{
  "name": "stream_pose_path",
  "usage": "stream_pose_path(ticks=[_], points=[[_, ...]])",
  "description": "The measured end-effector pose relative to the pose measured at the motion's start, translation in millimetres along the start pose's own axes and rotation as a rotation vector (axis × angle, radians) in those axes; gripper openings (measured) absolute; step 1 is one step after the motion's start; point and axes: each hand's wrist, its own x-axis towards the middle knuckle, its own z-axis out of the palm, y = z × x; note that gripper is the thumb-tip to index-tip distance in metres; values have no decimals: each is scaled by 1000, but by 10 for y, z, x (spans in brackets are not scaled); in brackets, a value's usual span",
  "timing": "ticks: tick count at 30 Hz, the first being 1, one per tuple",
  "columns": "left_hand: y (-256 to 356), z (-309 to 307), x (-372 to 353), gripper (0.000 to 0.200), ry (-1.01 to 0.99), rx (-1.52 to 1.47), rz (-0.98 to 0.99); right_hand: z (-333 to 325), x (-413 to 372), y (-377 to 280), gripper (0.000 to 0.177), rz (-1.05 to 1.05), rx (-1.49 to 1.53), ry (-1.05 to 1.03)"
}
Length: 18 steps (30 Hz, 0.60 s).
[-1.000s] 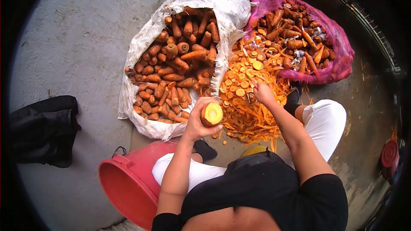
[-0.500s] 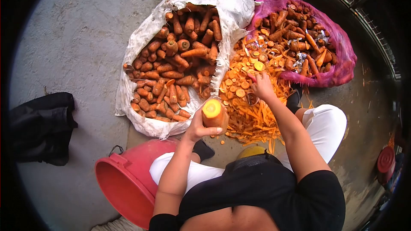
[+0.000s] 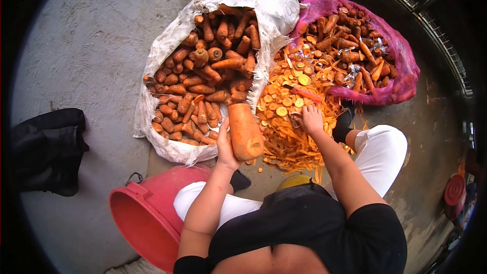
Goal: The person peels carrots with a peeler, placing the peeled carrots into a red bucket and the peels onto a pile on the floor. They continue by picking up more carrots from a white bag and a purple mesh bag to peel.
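Observation:
A thick peeled carrot (image 3: 245,134) is held in my left hand (image 3: 227,144), its broad rounded end toward me. My right hand (image 3: 310,120) rests on the pile of orange peelings and cut carrot slices (image 3: 294,139), its fingers partly hidden among the scraps. Just beyond those fingers lies a tool with a red handle (image 3: 306,94) and a dark tip, on top of the slices. Whether my right fingers hold anything is too unclear to tell.
An open white sack (image 3: 165,35) of carrots lies ahead on the left. At the right is a purple mesh sack (image 3: 406,66) with carrots. A red tub (image 3: 167,182) lies tipped near my left knee. Black cloth (image 3: 50,147) is on the floor, far left.
The carrot in my left hand has turned from cut end up to lying lengthwise. My right hand has moved back toward me, and the red-handled tool now shows on the pile.

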Motion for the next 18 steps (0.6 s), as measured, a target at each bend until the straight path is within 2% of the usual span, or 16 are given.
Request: stream_pose_path(ticks=[3,5,6,7,10,11,18], points=[[-23,17,40,60,170,58,66,57,-12,56,41,-10,4,-2],[-23,-74,5,61,151,68,57,78,-29,82,41,-33,47,75],[-16,-58,-15,61,140,75,54,52,-39,81,41,-46,69,116],[-23,-24,-41,61,130,94,68,33,-77,85,42,-63,104,285],[-50,15,-76,61,130,58,81,13,-149,144,40,25,167,242],[-60,37,-94,55,147,14,83,69,-135,196,37,51,87,116],[-51,55,-135,56,182,46,104,9,-71,268,30,-44,-24,-117]])
